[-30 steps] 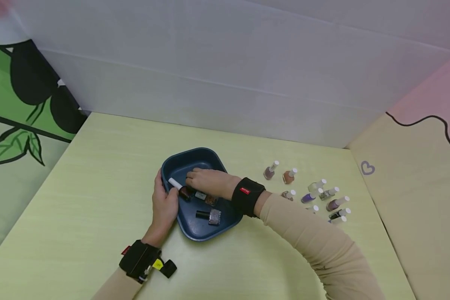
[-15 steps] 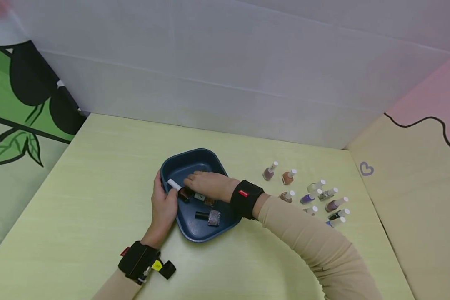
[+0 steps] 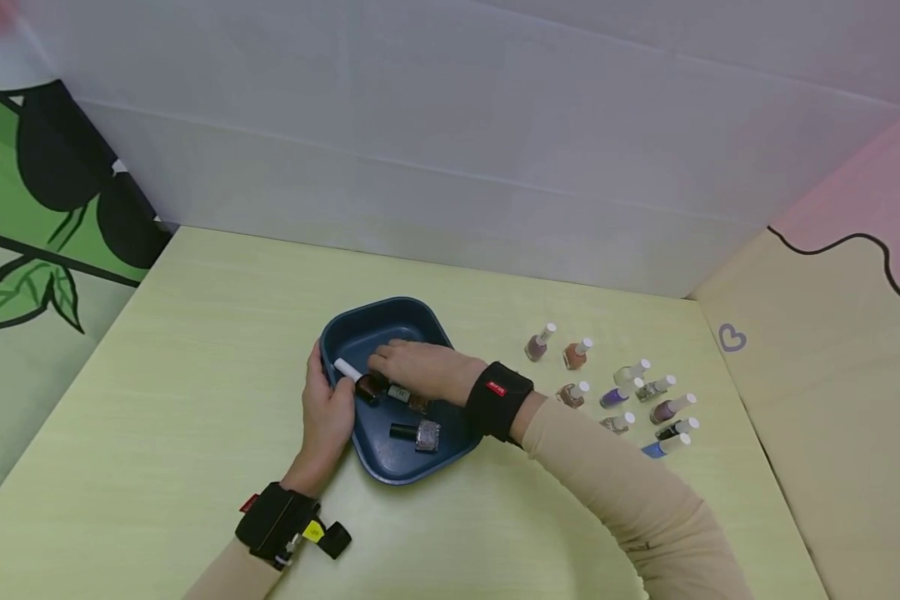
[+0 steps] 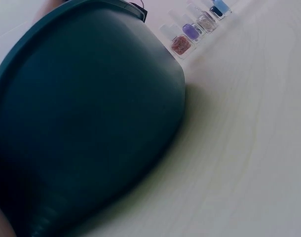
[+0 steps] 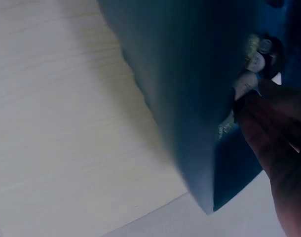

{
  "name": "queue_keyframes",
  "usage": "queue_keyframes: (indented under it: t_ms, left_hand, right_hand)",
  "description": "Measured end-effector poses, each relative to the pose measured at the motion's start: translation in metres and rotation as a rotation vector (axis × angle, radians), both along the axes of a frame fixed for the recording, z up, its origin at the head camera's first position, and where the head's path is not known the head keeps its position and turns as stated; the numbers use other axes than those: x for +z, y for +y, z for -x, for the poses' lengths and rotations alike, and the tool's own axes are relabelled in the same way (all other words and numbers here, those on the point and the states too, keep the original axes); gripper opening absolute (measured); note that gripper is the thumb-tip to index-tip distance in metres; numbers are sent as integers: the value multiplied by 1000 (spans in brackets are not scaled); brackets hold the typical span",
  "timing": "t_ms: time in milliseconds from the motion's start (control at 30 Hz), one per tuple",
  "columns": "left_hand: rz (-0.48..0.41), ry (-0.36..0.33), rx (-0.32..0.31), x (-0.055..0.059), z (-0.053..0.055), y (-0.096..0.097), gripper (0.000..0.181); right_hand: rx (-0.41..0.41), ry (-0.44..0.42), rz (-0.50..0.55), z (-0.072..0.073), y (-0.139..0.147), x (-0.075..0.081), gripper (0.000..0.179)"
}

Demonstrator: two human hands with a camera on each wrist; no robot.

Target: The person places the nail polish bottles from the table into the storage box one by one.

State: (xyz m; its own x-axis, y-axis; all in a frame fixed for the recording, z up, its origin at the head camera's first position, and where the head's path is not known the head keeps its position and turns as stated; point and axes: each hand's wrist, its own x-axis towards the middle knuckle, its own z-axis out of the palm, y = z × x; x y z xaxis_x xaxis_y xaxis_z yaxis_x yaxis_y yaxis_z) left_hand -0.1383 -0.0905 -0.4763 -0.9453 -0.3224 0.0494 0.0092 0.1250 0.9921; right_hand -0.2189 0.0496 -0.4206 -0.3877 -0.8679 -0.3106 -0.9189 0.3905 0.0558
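Observation:
A dark blue tray [image 3: 396,463] lies slantwise on the table, its side filling much of the left wrist view. My left hand [image 3: 328,421] grips its left wall, thumb over the rim. Inside lie a dark nail polish bottle [image 3: 369,387] with a white cap, a brown glitter bottle [image 3: 418,404] and a silver glitter bottle [image 3: 428,436] with a black cap. Reaching over the right wall, my right hand [image 3: 423,369] pinches a nail polish bottle [image 5: 245,85] between thumb and fingers, mostly hidden by the hand.
Several nail polish bottles with pale caps stand on the table right of the tray, among them an orange one [image 3: 574,357], a purple one [image 3: 613,397] and a blue one [image 3: 656,449]. A grey-white wall [image 3: 420,183] rises behind the table [image 3: 195,400].
My right hand has shifted only slightly within the tray, its wrist drifting a little right over the last half second. The left hand keeps its grip and the bottles stay put.

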Motion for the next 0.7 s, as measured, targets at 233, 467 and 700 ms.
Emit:
queue_keyframes:
  t_ms: [233, 467, 700]
  left_hand:
    - [24, 6, 22, -20, 6, -2, 67]
    - [25, 12, 32, -17, 7, -3, 66]
    - [12, -26, 38, -16, 6, -1, 67]
  right_hand:
    - [-49, -83, 242, 3, 9, 16, 28]
    - [-133, -9, 423, 2, 25, 33, 28]
    - [-314, 47, 650, -9, 54, 38, 25]
